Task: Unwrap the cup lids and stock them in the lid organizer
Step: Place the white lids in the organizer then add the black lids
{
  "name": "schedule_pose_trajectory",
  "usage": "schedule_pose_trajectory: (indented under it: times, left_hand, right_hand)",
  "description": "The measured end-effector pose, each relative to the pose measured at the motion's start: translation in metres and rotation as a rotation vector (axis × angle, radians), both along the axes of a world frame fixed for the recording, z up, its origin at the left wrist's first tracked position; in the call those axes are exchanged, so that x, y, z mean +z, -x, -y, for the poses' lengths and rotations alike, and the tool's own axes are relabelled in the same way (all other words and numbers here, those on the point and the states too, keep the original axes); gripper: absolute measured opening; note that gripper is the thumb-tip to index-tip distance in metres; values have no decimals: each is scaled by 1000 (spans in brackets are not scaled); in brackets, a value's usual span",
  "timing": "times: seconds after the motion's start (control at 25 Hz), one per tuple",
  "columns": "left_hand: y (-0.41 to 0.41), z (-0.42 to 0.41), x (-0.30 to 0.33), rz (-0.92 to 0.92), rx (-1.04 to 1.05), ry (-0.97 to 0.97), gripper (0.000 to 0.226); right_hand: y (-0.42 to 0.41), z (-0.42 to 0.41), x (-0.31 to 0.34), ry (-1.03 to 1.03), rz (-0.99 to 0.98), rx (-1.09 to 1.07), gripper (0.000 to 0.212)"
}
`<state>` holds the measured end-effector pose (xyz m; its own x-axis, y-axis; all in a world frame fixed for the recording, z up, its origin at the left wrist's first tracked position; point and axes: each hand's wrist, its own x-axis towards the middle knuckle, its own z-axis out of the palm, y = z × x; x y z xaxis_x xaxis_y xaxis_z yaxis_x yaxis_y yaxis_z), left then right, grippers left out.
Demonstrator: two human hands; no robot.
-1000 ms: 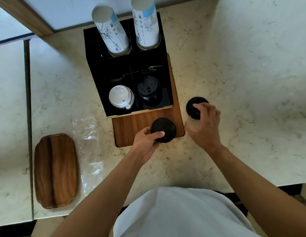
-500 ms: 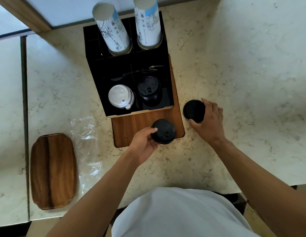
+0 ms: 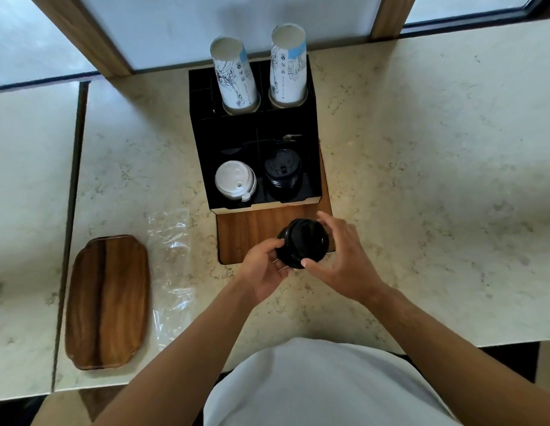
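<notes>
Black cup lids (image 3: 302, 244) sit bunched between both hands, above the front edge of the wooden board (image 3: 252, 229) that lies under the lid organizer (image 3: 255, 133). How many lids are in the bunch cannot be told; at least 2 rims show, one offset from the other. The left hand (image 3: 264, 269) grips the bunch from its left and lower side, fingers curled underneath. The right hand (image 3: 344, 256) grips it from the right, thumb pressed on the near rim and fingers curved over the far rim.

The lid organizer is a black box standing on the marble worktop (image 3: 436, 179), its rear part against the window frame. In its front row, the left compartment holds a stack of white lids (image 3: 235, 179) and the right compartment holds a stack of black lids (image 3: 282, 173). At the back, 2 printed paper cup stacks (image 3: 235, 76) stand upside down in round holes, side by side.

To the left of the board, a crumpled clear plastic wrapper (image 3: 170, 265) lies flat on the worktop. Further left lies a wooden tray (image 3: 107, 302), dark-grained, close to the worktop's near edge. A white garment covers the person's torso at the bottom of the view.
</notes>
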<state>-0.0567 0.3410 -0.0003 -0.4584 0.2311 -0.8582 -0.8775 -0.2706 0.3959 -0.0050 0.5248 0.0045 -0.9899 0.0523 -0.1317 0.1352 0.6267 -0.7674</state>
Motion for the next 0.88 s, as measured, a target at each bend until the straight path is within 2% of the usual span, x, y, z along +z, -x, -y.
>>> schedule_pose_trajectory:
  times: [0.28, 0.72, 0.88]
  left_hand:
    - [-24, 26, 7, -33, 79, -75, 28]
    - [-48, 49, 16, -86, 104, -86, 33]
    - [-52, 52, 19, -196, -26, -45, 34]
  right_hand:
    - [-10, 25, 21, 10, 49, 133, 92]
    - [-27, 46, 30, -57, 5, 238, 92]
    - [-32, 50, 27, 46, 47, 238, 94]
